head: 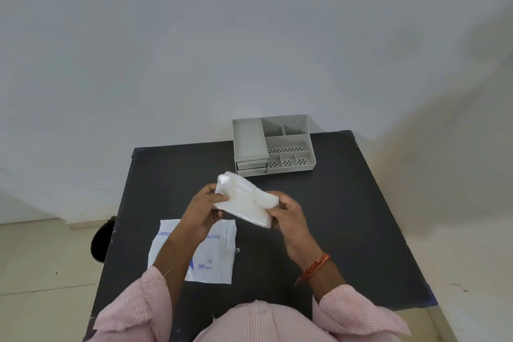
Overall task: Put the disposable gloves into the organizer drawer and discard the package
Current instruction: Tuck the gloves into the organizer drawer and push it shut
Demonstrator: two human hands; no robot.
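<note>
Both hands, left hand (206, 209) and right hand (288, 215), pinched a translucent white stack of plastic gloves (244, 200), its long axis running far-left to near-right above the black table (347, 216).

One head-worn wide-angle view looks forward and down over the dark worktop (347, 216), close above it, facing the far wall (194, 36).

Soft, even daylight fills the scene; the source appears to lie to the right, where the wall (416, 147) glows warm. Shadows on the dark table (347, 203) are faint. Wide-angle distortion bows the edges. The gloves (244, 203) are slightly overexposed and detail is soft.
</note>
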